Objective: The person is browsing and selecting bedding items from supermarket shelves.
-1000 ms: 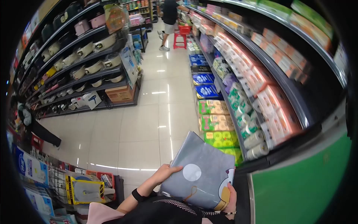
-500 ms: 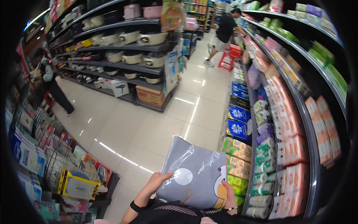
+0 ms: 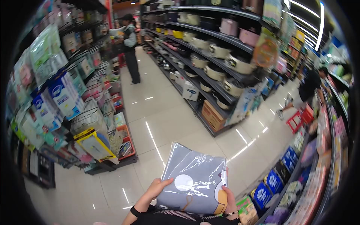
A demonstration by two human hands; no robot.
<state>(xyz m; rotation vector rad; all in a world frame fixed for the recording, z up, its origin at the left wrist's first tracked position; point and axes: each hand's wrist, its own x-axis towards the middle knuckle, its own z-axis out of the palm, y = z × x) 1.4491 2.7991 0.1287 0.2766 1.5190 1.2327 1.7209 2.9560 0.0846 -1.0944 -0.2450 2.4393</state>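
I hold a flat grey package [image 3: 195, 176] wrapped in clear plastic, printed with a white circle and a cartoon figure, low in the middle of the view. My left hand [image 3: 156, 188] grips its left edge, thumb on top. My right hand [image 3: 229, 198] holds its lower right corner, with a thin bracelet at the wrist. A black band sits on my left wrist.
A shelf of cookers and pots [image 3: 217, 56] runs up the middle. Packaged goods on a rack [image 3: 67, 108] stand at the left. Tissue and paper rolls [image 3: 292, 176] fill the right shelf. One person [image 3: 130, 45] stands far ahead, another [image 3: 307, 90] by a red stool [image 3: 300, 118].
The view has swung left, from the right-hand aisle toward the left-hand aisle. The package stays held in both hands at about the same place in the view.
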